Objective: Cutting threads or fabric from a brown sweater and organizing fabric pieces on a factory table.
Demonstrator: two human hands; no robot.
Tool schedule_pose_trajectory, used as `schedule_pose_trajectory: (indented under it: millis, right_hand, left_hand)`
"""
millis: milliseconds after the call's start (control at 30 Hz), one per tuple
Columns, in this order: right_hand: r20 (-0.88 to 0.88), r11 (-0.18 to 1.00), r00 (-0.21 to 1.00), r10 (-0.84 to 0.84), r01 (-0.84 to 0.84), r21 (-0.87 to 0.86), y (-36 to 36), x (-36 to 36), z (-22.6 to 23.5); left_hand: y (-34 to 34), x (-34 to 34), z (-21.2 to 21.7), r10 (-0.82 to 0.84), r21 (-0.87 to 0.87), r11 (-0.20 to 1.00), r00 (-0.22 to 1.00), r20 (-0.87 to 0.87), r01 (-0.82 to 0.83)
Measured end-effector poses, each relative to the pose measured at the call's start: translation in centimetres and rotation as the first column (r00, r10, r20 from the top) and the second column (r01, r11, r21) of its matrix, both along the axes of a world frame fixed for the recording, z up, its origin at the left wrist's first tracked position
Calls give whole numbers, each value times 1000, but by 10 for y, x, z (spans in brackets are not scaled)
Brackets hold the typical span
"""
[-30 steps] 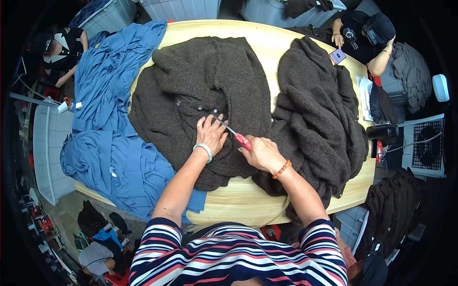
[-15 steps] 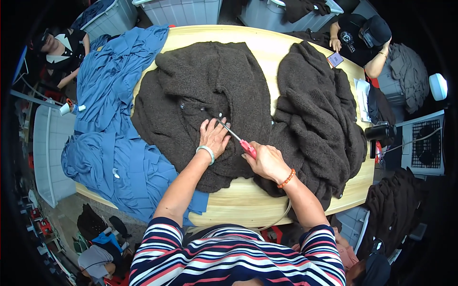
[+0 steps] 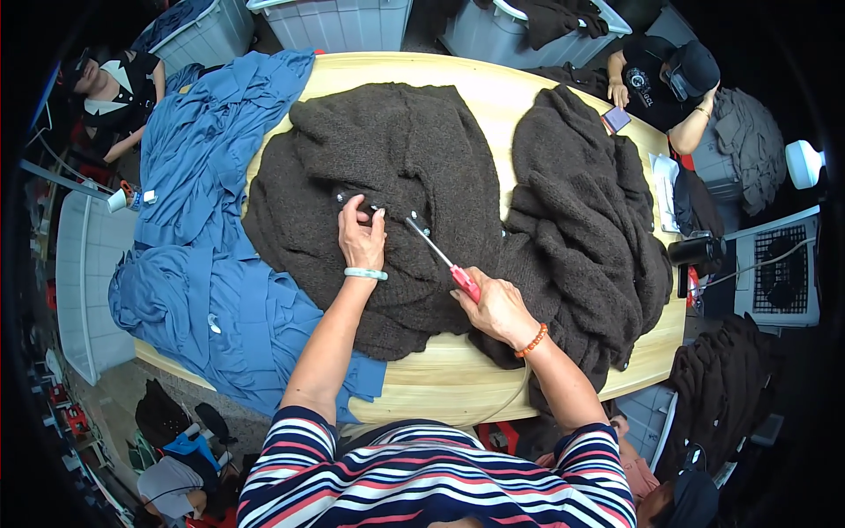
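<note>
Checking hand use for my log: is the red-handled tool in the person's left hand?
No, the right hand grips the red-handled tool, while the left hand is on the dark knit garment.

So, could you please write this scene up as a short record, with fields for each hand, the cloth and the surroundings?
Left hand: fingers bent over a dark knit garment; whether they pinch anything is unclear
Right hand: gripping a red-handled tool, its thin metal shaft pointing up and left
Garment detail: small shiny pieces near the shaft's tip
Left side: heaped blue cloth
Right side: another dark knit heap
Surface: pale wood-look table
Beyond: grey bins
</note>
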State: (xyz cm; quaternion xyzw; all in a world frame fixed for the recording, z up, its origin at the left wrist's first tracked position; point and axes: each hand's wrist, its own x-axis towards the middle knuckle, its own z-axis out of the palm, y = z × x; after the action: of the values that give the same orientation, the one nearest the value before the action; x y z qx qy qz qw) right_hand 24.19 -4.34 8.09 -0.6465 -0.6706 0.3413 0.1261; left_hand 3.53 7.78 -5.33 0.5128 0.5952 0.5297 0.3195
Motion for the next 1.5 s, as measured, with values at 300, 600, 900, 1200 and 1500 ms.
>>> schedule_pose_trajectory:
  millis: [300, 600, 900, 1200, 1500]
  right_hand:
    - [123, 999, 992, 26, -29, 21, 14, -16, 7]
    - [59, 996, 995, 80, -77, -49, 13, -20, 15]
    - [34, 999, 999, 32, -31, -4, 3, -19, 8]
    - [6, 999, 1000, -6, 6, 35, -14, -8, 12]
    - [21, 998, 998, 66, -65, -27, -39, -1, 32]
  left_hand:
    - [-4, 5, 5, -13, 62, 997, 887, -461, 47]
    - [-12, -11, 20, -70, 105, 989, 961, -267, 101]
    - [48, -75, 51, -265, 71, 882, 614, -744, 466]
    - [45, -104, 49, -635, -192, 769, 691, -345, 610]
    - [9, -64, 65, -820, -392, 561, 554, -143, 729]
